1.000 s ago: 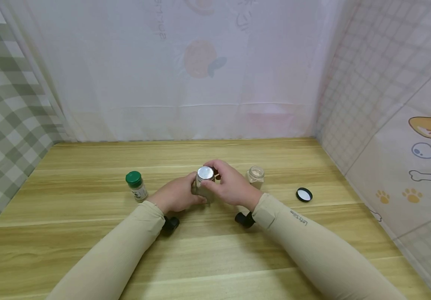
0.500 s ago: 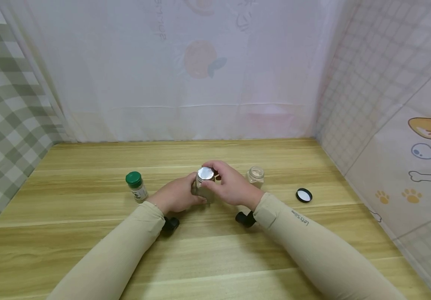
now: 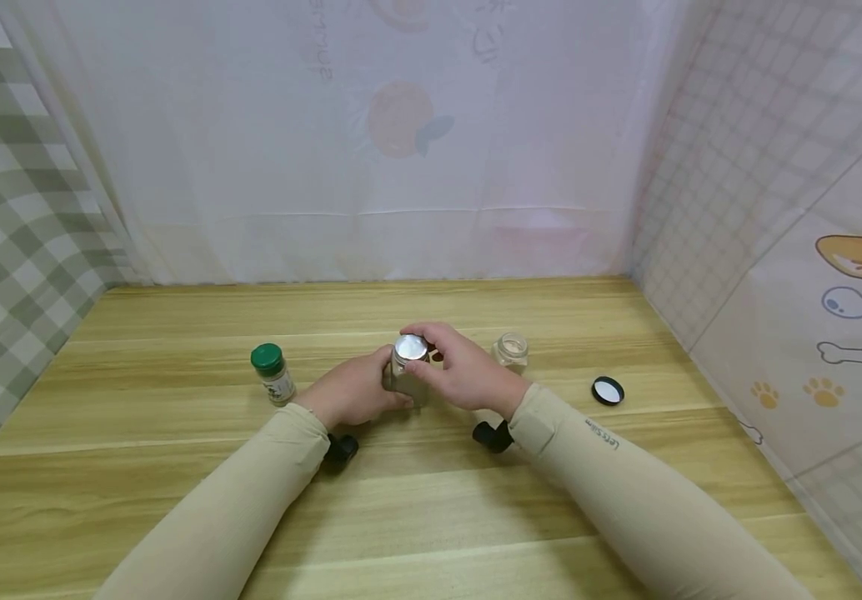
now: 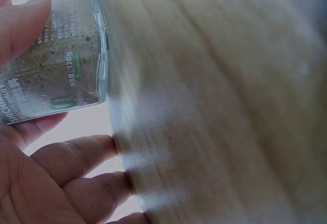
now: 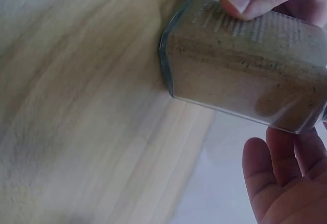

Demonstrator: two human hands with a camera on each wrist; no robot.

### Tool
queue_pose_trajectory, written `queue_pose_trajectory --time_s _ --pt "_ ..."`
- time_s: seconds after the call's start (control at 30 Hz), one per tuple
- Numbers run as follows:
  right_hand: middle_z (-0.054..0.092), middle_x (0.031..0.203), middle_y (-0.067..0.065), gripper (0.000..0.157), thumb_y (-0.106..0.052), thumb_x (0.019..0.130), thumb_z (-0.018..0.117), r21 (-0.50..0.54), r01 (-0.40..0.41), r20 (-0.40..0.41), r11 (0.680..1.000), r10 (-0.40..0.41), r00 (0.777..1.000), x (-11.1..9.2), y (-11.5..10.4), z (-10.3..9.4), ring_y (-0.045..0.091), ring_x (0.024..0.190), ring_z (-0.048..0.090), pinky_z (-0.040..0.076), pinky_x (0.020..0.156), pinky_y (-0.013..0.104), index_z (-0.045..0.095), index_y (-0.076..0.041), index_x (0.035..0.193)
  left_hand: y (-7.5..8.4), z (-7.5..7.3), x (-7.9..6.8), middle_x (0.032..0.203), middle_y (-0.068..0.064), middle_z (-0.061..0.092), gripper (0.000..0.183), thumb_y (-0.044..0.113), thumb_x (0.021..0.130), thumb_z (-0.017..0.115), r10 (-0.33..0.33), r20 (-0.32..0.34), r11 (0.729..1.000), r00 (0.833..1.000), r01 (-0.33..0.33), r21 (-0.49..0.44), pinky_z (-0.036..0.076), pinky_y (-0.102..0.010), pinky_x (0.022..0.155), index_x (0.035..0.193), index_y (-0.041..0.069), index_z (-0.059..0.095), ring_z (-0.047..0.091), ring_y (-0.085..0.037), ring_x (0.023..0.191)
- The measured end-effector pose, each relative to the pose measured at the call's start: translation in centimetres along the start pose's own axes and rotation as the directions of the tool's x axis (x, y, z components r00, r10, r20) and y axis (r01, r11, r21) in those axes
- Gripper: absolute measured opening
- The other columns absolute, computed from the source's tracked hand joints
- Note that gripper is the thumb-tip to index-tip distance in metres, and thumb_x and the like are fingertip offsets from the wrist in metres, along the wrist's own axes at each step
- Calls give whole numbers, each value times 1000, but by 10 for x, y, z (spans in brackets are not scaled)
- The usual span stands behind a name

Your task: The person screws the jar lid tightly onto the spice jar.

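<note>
A glass jar (image 3: 406,387) of brownish seasoning powder stands upright at the middle of the table, with a round silver top (image 3: 411,347). My left hand (image 3: 354,390) grips the jar's body from the left, its thumb on the near side. From the right, my right hand (image 3: 468,371) holds the silver top, fingers at the far edge and thumb at the near edge. In the left wrist view, the jar (image 4: 66,55) shows white print and a green "120g" mark. The right wrist view shows the jar (image 5: 240,65) with a thumb pressed on its printed side.
A green-capped shaker bottle (image 3: 273,373) stands to the left. An uncapped clear jar (image 3: 511,353) is behind my right hand, and a black lid (image 3: 608,391) lies inside-up farther right. Black wrist mounts hang under both sleeves. Cloth walls border the wooden table (image 3: 416,517).
My right hand's fingers have shifted slightly left around the far edge of the silver top, and its thumb slightly right. My left hand and the jar stay in place.
</note>
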State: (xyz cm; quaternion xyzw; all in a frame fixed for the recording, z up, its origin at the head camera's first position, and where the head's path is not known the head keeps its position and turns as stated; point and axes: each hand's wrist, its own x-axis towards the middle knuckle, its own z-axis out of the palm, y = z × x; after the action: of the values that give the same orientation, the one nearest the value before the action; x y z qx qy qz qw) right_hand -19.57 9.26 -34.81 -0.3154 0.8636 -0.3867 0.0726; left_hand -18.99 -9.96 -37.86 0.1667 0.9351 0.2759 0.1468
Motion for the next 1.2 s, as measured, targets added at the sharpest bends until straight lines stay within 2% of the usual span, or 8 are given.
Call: queue_pose_trajectory --time_s 0.1,0.33,0.5,0.6,0.77,0.93,1.1,1.2 --pt "53 113 -3 37 -25 92 58 4 -4 -21 1000 4 1000 0 0 1 11 101 51 45 91 41 47 -14 125 0 0 0 124 1 58 63 46 77 71 -2 0 1000 1000 2 3 41 -42 97 131 32 41 54 -19 113" --pt "55 106 -4 35 -30 87 65 33 -22 -68 999 24 997 1 -1 4 11 94 53 47 85 41 49 -15 115 -1 0 0 123 2 58 61 47 77 71 3 -2 1000 1000 -3 -1 41 -41 96 129 32 42 54 -17 112" --pt "52 117 -2 48 -30 90 61 40 -17 -22 999 18 1000 0 1 1 12 102 51 46 89 40 43 -15 132 -1 1 1 125 2 58 63 46 77 71 11 -2 1000 1000 -11 4 41 -42 97 131 32 41 54 -18 113" --pt "50 122 1 47 -27 92 58 36 -9 4 999 9 1000 -2 -4 -2 15 107 49 44 91 39 42 -13 135 -1 0 0 124 2 58 64 46 77 72 8 -6 1000 1000 -8 4 41 -41 97 131 32 41 54 -19 113" --pt "54 113 -3 37 -28 90 61 34 -26 -22 999 27 999 0 -4 0 12 101 52 46 87 32 49 -15 123 0 -1 0 123 2 58 63 46 77 71 5 -2 1000 1000 -5 -2 41 -41 96 130 31 41 54 -18 111" --pt "55 106 -7 37 -33 87 64 29 -46 -39 999 47 998 2 2 2 9 95 54 47 81 29 49 -18 117 1 -1 0 124 2 57 63 46 77 71 3 0 1000 1000 -3 -1 41 -41 97 130 31 42 54 -18 112" --pt "51 118 -6 50 -33 91 59 12 -38 14 999 38 999 2 3 0 10 103 52 46 85 30 42 -15 134 0 -1 0 125 1 57 64 45 77 72 10 3 1000 1000 -10 2 41 -41 98 131 30 41 53 -18 114" --pt "49 124 -5 50 -30 92 57 -4 -29 32 1000 29 999 1 4 -1 10 108 50 46 88 31 40 -17 137 0 0 0 126 2 57 65 45 77 72 7 1 1000 1000 -7 5 40 -41 98 132 31 40 53 -18 115"
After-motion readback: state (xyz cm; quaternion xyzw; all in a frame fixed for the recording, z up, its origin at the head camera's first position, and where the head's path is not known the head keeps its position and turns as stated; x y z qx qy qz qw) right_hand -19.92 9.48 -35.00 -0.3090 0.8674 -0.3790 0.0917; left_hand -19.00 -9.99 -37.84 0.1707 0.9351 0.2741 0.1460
